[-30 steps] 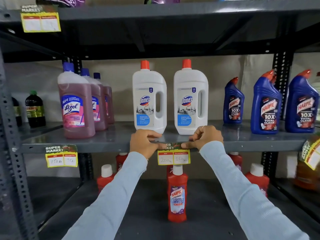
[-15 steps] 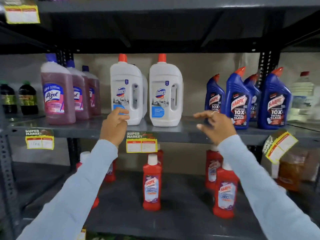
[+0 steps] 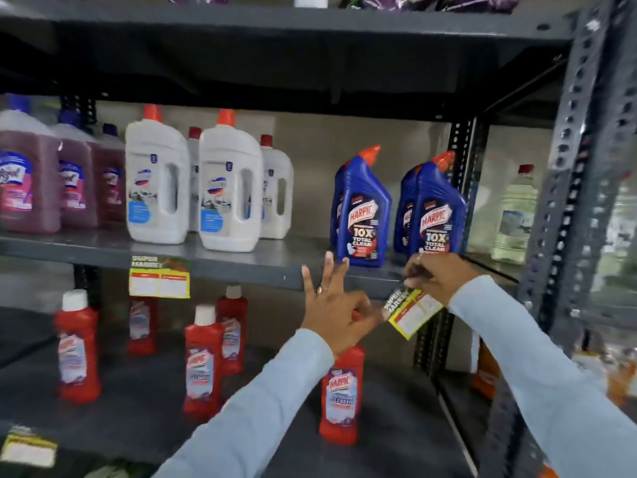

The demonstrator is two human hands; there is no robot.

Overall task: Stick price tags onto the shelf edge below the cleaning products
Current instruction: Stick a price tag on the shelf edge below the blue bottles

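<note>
A tilted yellow price tag [image 3: 412, 311] hangs at the grey shelf edge [image 3: 241, 267] below the blue Harpic bottles [image 3: 362, 210]. My right hand [image 3: 436, 277] pinches the tag's top end against the edge. My left hand [image 3: 332, 307] is just left of the tag, thumb and forefinger at its lower left corner, the other fingers spread upward. Another yellow price tag [image 3: 159, 278] is stuck flat on the edge below the white Domex bottles [image 3: 193, 182].
Pink Lizol bottles [image 3: 41, 181] stand at the left of the shelf. Red Harpic bottles [image 3: 203, 360] fill the shelf below. A perforated steel upright [image 3: 572, 188] rises at the right, with a clear bottle [image 3: 513, 215] behind it. A third tag [image 3: 27, 448] shows at bottom left.
The view has swung right. Both hands left the tag under the white bottles and moved right to the tilted tag under the blue bottles, which they now hold.
</note>
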